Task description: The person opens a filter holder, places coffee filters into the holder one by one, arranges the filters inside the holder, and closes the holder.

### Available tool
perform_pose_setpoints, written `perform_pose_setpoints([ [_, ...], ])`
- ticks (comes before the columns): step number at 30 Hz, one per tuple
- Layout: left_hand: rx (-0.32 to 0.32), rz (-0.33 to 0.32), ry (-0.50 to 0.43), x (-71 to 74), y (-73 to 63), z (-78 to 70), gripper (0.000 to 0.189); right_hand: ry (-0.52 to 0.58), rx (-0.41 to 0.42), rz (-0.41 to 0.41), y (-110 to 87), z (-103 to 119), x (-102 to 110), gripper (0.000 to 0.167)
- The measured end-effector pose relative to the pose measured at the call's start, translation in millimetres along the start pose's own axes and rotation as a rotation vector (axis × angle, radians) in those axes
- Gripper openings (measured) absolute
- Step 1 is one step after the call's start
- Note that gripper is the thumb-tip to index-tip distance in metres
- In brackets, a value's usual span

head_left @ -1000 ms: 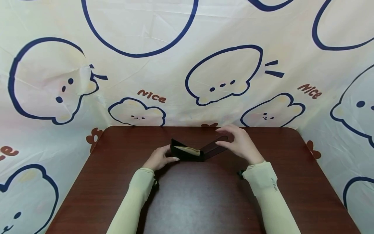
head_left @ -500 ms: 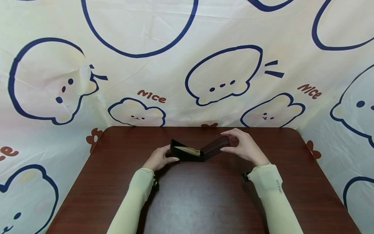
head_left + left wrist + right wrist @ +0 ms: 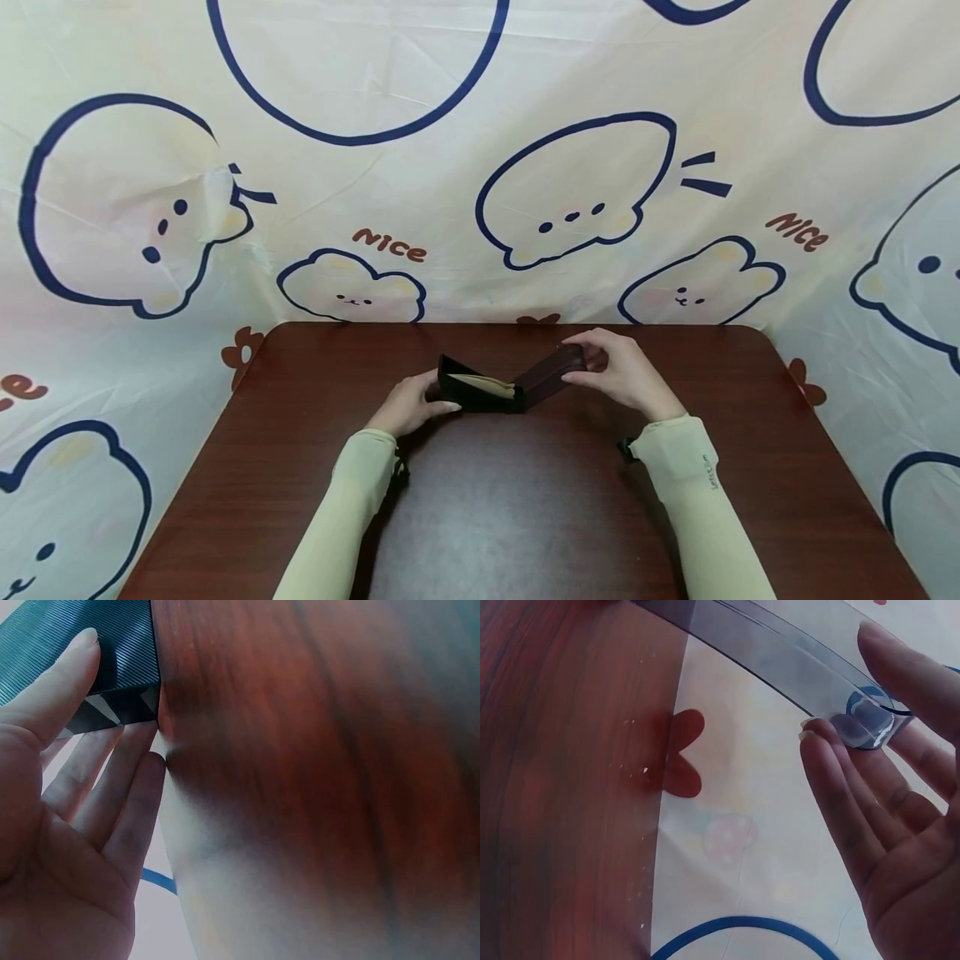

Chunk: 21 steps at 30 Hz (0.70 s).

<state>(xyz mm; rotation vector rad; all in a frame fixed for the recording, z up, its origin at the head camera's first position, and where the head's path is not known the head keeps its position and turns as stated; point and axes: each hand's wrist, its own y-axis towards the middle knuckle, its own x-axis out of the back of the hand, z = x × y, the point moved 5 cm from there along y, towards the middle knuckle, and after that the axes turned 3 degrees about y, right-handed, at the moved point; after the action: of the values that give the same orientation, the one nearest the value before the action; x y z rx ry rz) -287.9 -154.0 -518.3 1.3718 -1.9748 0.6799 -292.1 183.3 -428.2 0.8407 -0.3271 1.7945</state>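
In the head view a small black box (image 3: 480, 404) is open over the table, with cream-coloured, paper-like contents (image 3: 480, 386) showing inside. My left hand (image 3: 408, 406) grips its left end. The left wrist view shows the thumb pressed on the box's ribbed face (image 3: 127, 649), the other fingers behind and below it. From the box's right end a see-through lid (image 3: 552, 377) slants up to the right. My right hand (image 3: 622, 372) holds the lid's far end between thumb and fingers. In the right wrist view the clear lid (image 3: 802, 675) runs into that hand, its rounded end between the fingertips.
A reddish-brown wooden table (image 3: 525, 517) spreads under both arms. Behind it and at the sides hangs a pale cloth (image 3: 450, 183) with blue cartoon outlines. Dark wrist devices (image 3: 626, 450) show below the sleeve cuffs.
My right hand first shifts right and slightly lower, then back a little left and up at the lid's end. The left hand and box keep their place.
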Motion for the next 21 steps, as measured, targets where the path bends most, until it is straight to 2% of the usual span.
perform_pose_setpoints([
  [8,0.009,0.000,-0.003,1.0,-0.9,-0.8,0.039,0.037,0.025,0.023,11.3,16.7,-8.5,0.053],
  [15,0.014,0.003,-0.010,-0.2,0.2,0.2,0.042,0.019,0.031,0.035,18.6,30.0,-19.1,0.054],
  [21,0.003,0.000,-0.004,0.0,0.2,0.6,0.043,-0.004,0.068,0.043,26.2,43.7,-32.4,0.057],
])
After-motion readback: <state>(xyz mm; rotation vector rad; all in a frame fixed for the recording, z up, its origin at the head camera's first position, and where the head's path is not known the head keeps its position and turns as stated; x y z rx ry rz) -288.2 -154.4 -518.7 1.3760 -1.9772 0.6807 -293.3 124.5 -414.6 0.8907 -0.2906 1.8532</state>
